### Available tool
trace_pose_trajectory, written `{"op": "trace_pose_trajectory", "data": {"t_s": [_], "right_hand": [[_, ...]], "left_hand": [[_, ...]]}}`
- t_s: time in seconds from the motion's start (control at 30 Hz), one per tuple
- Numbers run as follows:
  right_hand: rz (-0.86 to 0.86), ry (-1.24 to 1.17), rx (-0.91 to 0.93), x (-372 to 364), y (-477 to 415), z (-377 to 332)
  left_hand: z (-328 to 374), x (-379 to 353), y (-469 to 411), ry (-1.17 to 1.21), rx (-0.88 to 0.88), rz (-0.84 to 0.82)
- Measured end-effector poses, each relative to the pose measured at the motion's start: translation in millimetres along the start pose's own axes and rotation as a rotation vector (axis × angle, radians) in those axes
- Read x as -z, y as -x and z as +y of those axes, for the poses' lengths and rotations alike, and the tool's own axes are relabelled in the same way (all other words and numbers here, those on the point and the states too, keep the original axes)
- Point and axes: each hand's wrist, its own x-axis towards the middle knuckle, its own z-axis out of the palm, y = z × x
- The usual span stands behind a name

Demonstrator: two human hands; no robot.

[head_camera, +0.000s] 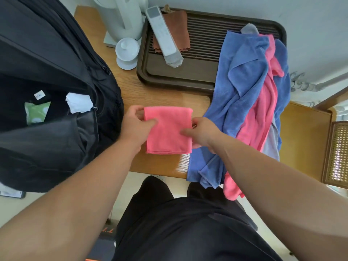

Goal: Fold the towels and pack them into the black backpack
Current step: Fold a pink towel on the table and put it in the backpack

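A folded pink towel (168, 129) forms a neat square above the wooden table (160, 95). My left hand (136, 125) pinches its left edge with thumb on top. My right hand (202, 131) pinches its right edge the same way. To the left stands the black backpack (56, 76), unzipped, with a green packet and white paper showing inside. On the right lies a loose heap of blue towels (243, 87) with a pink towel (263, 110) and a grey one mixed in, hanging over the table's front edge.
A dark wooden tea tray (180, 76) at the back holds a white remote (163, 34) and a brown cloth (177, 27). A white lidded cup (127, 51) and a white kettle (122, 17) stand behind it. A wooden chair (308, 136) is at right.
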Motion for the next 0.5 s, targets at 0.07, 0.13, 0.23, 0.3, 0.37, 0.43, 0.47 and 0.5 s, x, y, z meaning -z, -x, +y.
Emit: {"op": "trace_pose_trajectory", "data": {"t_s": [0.07, 0.13, 0.23, 0.3, 0.37, 0.43, 0.47, 0.5], "right_hand": [[0.103, 0.251, -0.008, -9, -7, 9], [0.262, 0.325, 0.013, -12, -9, 13], [0.388, 0.38, 0.215, -15, -11, 12], [0.377, 0.539, 0.357, -15, -18, 7], [0.319, 0.69, 0.39, -15, -28, 2], [0.252, 0.791, 0.366, -13, -39, -1], [0.228, 0.824, 0.356, -12, -43, -4], [0.214, 0.847, 0.354, -10, -46, -6]], "left_hand": [[-3, -2, -7, -0.297, -0.082, -0.096], [-7, -6, -10, -0.611, -0.168, -0.145], [-8, -9, -9, -0.914, -0.359, -0.109], [-6, -10, -13, -1.003, -0.481, -0.12], [-3, -11, -21, -1.05, -0.519, -0.179], [0, -13, -29, -1.038, -0.509, -0.246], [2, -13, -33, -1.021, -0.502, -0.271], [3, -14, -36, -1.013, -0.5, -0.286]]}}
